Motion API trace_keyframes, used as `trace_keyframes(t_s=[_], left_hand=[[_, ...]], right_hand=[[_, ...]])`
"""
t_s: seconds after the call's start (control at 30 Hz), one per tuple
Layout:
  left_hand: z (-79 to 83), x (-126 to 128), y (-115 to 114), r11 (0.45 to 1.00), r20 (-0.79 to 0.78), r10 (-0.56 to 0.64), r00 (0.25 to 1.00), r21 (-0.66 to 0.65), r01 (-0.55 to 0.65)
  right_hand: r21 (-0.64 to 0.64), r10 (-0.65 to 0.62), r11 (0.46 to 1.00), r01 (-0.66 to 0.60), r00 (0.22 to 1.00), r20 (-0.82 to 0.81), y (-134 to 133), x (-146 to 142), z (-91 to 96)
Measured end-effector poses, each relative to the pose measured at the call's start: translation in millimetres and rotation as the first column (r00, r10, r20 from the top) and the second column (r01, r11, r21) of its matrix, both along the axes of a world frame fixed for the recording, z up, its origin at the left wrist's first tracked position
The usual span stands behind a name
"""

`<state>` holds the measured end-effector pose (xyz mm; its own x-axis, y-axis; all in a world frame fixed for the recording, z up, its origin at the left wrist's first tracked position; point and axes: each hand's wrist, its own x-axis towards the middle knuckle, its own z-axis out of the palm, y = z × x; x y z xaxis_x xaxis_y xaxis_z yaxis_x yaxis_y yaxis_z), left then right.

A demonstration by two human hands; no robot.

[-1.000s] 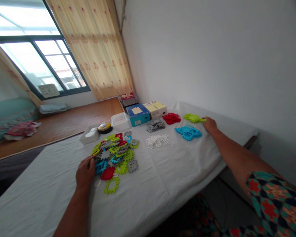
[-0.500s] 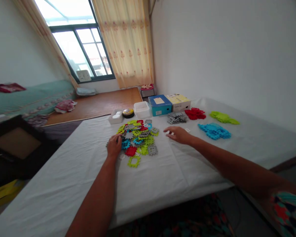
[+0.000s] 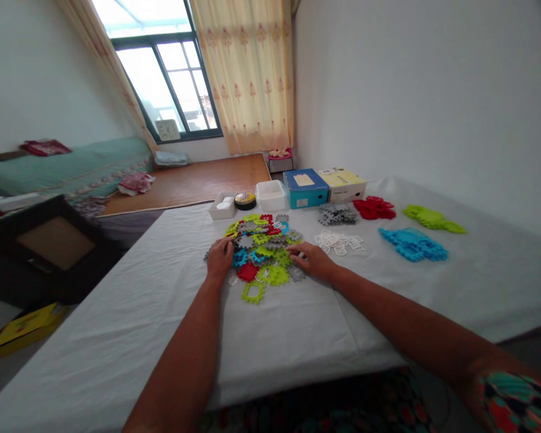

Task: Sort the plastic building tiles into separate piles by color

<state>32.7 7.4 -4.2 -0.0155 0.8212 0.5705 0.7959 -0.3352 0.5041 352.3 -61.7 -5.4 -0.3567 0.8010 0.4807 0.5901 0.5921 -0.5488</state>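
A mixed pile of flat toothed plastic pieces (image 3: 264,246) in lime green, grey, red and blue lies on the white-covered table. At the pile's left edge rests my left hand (image 3: 219,260), its fingers loosely bent against the pieces with nothing seen lifted. My right hand (image 3: 314,261) reaches to the pile's right side, thumb and forefinger apart, the fingertips at the grey and green pieces. A lime square frame piece (image 3: 253,293) lies at the front of the pile. Just beyond my right hand is a spread of white frame pieces (image 3: 338,241).
Sorted heaps stand to the right: grey pieces (image 3: 338,214), red pieces (image 3: 374,208), blue pieces (image 3: 413,244) and lime pieces (image 3: 433,218). Along the back are a white box (image 3: 222,207), a round black tin (image 3: 245,201), a clear tub (image 3: 271,195), a blue box (image 3: 305,187) and a yellow box (image 3: 341,183).
My right hand has moved left, from by the white pieces to the pile's right edge, uncovering the white pieces. My left hand stays at the pile. The view has shifted slightly.
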Motion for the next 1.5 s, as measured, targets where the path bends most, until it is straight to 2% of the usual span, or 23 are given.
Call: trace_keyframes(t_s=[0.2,0.3,0.43,0.6,0.7,0.8,0.87,0.93,1.0,1.07,1.1,1.13,1.2,1.23,1.3,1.33,1.4,1.5], left_hand=[[0.3,0,-2,1.0,-0.025,0.002,1.0,0.002,-0.002],[0.3,1,-2,1.0,-0.027,0.001,1.0,0.004,-0.001],[0.3,0,-2,1.0,-0.024,-0.005,1.0,0.002,0.005],[1.9,0,-3,1.0,-0.014,-0.004,1.0,-0.007,0.003],[2.2,-1,-3,0.999,-0.032,0.006,0.999,-0.032,-0.007],[1.5,-3,-1,0.998,-0.065,0.008,0.998,-0.06,-0.012],[1.0,-5,0,0.998,-0.078,0.006,0.997,-0.061,-0.011],[0.8,-5,0,0.998,-0.088,0.006,0.996,-0.054,-0.01],[0.6,-6,1,0.999,-0.097,0.006,0.995,-0.042,-0.01],[0.1,-7,2,0.999,-0.108,0.006,0.994,-0.033,-0.01],[-0.3,-7,3,0.999,-0.113,0.011,0.993,-0.03,-0.014],[-0.7,-8,4,0.999,-0.119,0.016,0.993,-0.03,-0.02],[-1.1,-9,6,0.999,-0.128,0.027,0.991,-0.037,-0.032],[-1.1,-10,7,0.998,-0.13,0.029,0.991,-0.042,-0.035],[-0.8,-10,8,0.998,-0.132,0.027,0.991,-0.051,-0.034],[-0.5,-11,8,0.998,-0.133,0.026,0.991,-0.054,-0.033],[0.1,-11,7,0.998,-0.132,0.032,0.991,-0.056,-0.04],[0.7,-9,6,0.997,-0.122,0.042,0.992,-0.055,-0.049]], right_hand=[[0.048,-0.03,0.999,0.023,0.986,0.162,1,-9,1.6],[0.04,0.01,0.999,-0.017,0.985,0.17,-3,-13,3.8],[0.044,0.001,0.999,-0.004,0.998,0.063,-9,-10,8.1],[-0.169,-0.065,0.985,0.04,0.987,-0.145,-3,0,10.2],[-0.192,-0.099,0.98,0.059,0.974,-0.203,1,9,16.3],[-0.203,-0.134,0.975,0.087,0.964,-0.232,-2,29,27.9],[-0.208,-0.17,0.97,0.125,0.961,-0.216,-7,52,35.6],[-0.194,-0.242,0.959,0.205,0.951,-0.192,-10,87,41.3],[-0.175,-0.35,0.932,0.318,0.915,-0.199,-10,135,44.4],[-0.172,-0.499,0.866,0.469,0.834,-0.237,-9,194,45.3],[-0.169,-0.598,0.801,0.574,0.76,-0.254,-8,225,44.9],[-0.156,-0.698,0.713,0.684,0.668,-0.258,-9,256,43.9],[-0.111,-0.868,0.47,0.876,0.435,-0.24,-13,315,38.7],[-0.111,-0.924,0.353,0.929,0.327,-0.198,-16,339,34.3],[-0.123,-0.979,0.195,0.973,0.187,-0.076,-23,374,22.0],[-0.132,-0.989,0.146,0.98,0.146,-0.015,-26,384,14.7],[-0.135,-0.993,0.082,0.987,0.093,0.075,-30,391,0.3],[-0.069,-0.985,0.054,0.996,0.064,0.158,-33,381,-13.3]])
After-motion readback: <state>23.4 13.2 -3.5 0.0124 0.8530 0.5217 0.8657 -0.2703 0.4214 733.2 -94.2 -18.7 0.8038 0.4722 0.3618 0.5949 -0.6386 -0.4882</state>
